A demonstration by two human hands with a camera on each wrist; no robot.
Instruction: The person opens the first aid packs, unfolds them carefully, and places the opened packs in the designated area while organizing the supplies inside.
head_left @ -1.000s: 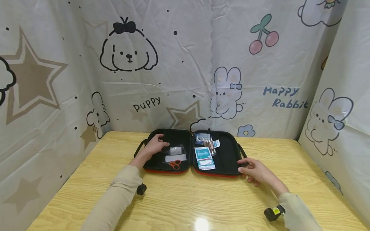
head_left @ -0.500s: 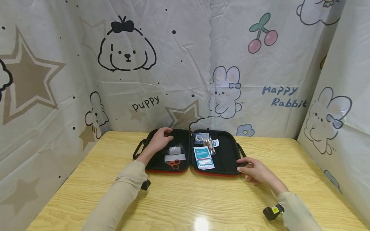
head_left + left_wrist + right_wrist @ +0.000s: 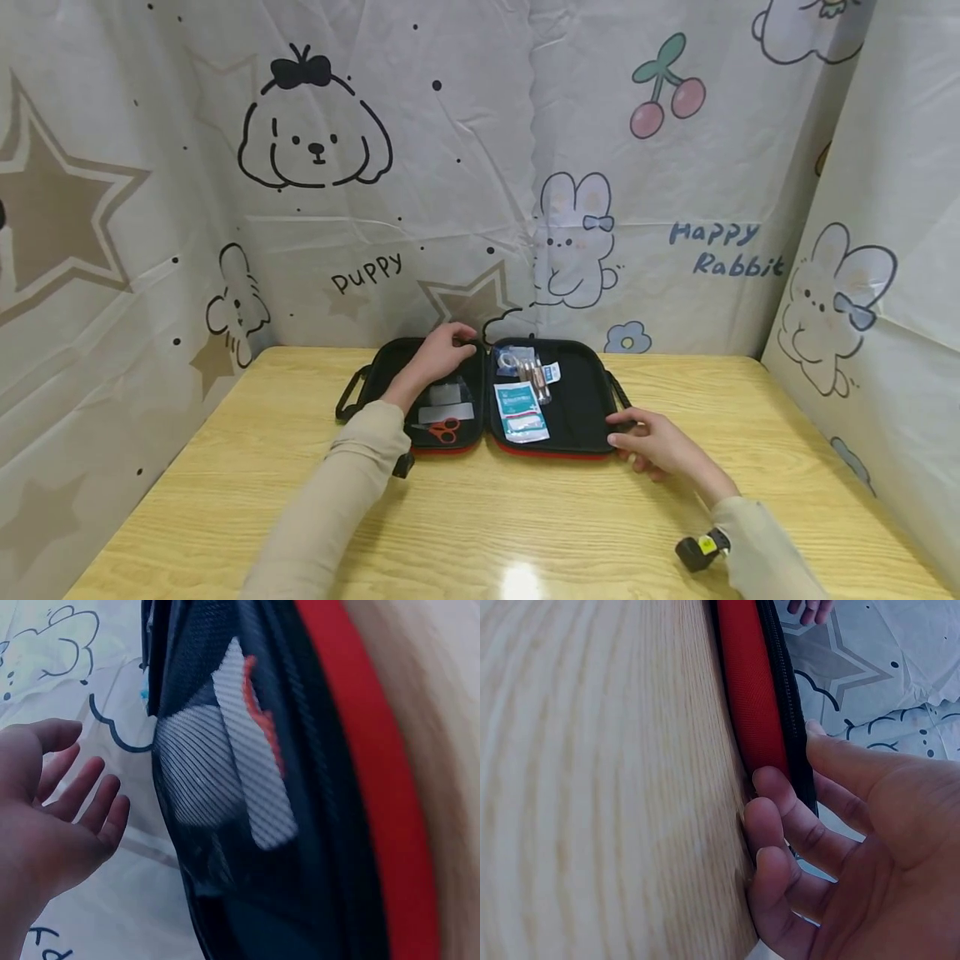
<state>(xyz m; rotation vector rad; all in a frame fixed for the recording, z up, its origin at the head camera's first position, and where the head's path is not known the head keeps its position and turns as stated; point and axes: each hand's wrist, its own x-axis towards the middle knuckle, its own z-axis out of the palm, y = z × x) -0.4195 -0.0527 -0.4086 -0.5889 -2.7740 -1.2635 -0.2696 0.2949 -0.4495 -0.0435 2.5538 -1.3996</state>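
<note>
A black zip case with red outer sides, a first-aid kit (image 3: 581,400), lies opened flat at the table's back. My left hand (image 3: 438,354) hovers over its left half near the hinge, fingers loosely bent around nothing, as the left wrist view confirms. Beneath it, behind mesh, are a white roll (image 3: 199,765), a white strip (image 3: 255,750) and orange-handled scissors (image 3: 446,430). My right hand (image 3: 877,825) grips the case's right edge, thumb on the zipped rim and fingers curled against the side. In the right half lie a teal-and-white packet (image 3: 521,410) and clear-wrapped slim items (image 3: 537,381).
The wooden table (image 3: 517,517) stretches in front of the case. A patterned cloth (image 3: 457,192) hangs close behind it and along both sides. A strap handle (image 3: 348,396) sticks out at the case's left end.
My left hand has moved right across the left half of the case, from its left side to near the hinge. My right hand keeps its place at the right edge.
</note>
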